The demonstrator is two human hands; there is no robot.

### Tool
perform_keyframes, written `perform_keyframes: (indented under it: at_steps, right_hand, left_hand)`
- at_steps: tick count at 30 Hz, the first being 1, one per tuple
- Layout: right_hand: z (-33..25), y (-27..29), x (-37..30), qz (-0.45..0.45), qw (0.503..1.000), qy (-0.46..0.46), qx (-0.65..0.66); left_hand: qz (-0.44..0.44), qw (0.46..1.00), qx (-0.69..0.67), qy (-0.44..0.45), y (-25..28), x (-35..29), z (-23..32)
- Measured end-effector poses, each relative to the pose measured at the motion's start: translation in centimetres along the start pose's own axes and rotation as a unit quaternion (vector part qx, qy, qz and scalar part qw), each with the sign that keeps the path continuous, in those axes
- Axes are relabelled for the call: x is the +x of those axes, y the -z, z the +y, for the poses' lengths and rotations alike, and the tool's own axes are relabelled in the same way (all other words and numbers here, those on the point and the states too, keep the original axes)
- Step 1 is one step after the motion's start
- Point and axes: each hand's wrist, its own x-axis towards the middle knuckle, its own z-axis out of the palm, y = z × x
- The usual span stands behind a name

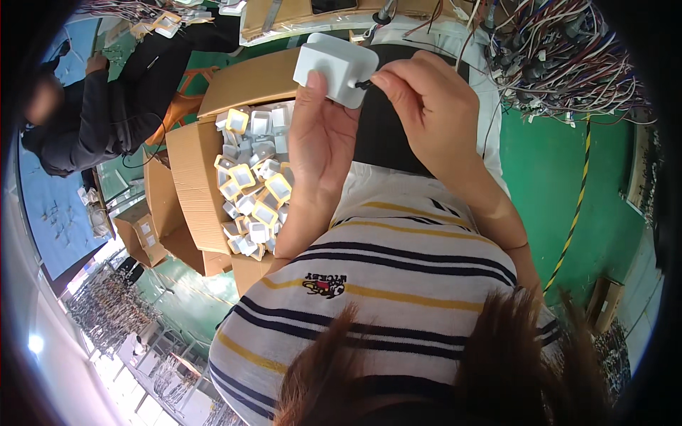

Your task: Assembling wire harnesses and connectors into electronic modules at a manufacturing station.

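Note:
A white box-shaped plastic housing (339, 58) with a wider flange is held up in front of me, near the table edge. My left hand (323, 142) grips it from below, thumb pressed on its face. At the housing's right side, my right hand (437, 106) pinches a short black cable piece (364, 84) between thumb and forefinger. That piece touches the housing wall; how deep it sits there I cannot tell. The fingers of my left hand behind the housing are mostly hidden.
An open cardboard box (195, 184) full of white and yellow-rimmed housings stands at my left. Ahead is a table edge (284, 28) with cardboard on it. Bundled wires (554, 57) hang at the right. A person (92, 121) in dark clothes sits at the far left.

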Motion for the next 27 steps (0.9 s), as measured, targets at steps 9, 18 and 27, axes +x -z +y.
perform_keyframes:
  at_steps: [9,18,27]
  right_hand:
    - [-1.5,0.2,0.3,0.052,0.998,-0.032,0.027]
    - [-1.2,3.0,1.5,-0.114,0.851,-0.356,0.369]
    - [-2.6,3.3,1.8,-0.038,0.995,0.086,0.034]
  left_hand:
    - [-0.007,0.997,0.058,-0.041,-1.0,-1.4,-1.5]
    - [-0.056,0.968,0.173,-0.17,-0.3,-2.6,-1.3]
    - [-0.034,0.995,0.066,-0.061,-1.0,-1.5,-1.1]
